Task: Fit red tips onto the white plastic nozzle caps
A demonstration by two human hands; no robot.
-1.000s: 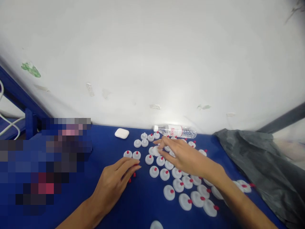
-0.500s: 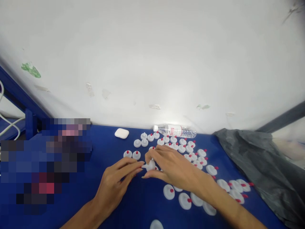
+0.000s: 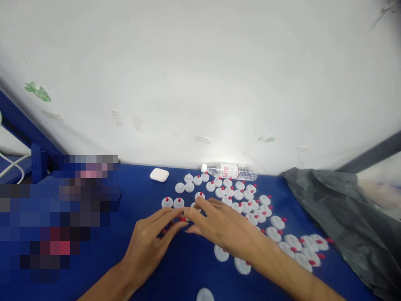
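Observation:
Several white round caps with red plugs (image 3: 250, 205) lie in rows on the blue table (image 3: 140, 196). My left hand (image 3: 150, 244) rests on the table at centre, its fingertips pinched on a small red plug (image 3: 183, 218). My right hand (image 3: 225, 228) reaches in from the right and meets the left fingertips. Its fingers are curled round a white cap that they mostly hide. Two more caps (image 3: 173, 203) lie just beyond my left fingers.
A clear water bottle (image 3: 230, 171) lies along the white wall behind the caps. A white earbud case (image 3: 159, 174) sits to its left. A crumpled grey plastic bag (image 3: 338, 213) covers the table's right side. A blurred-out patch (image 3: 59, 209) fills the left.
My right hand picked a white cap out of the rows and drew it left and nearer, to my left fingertips. My left hand lifted its fingers slightly with a red plug.

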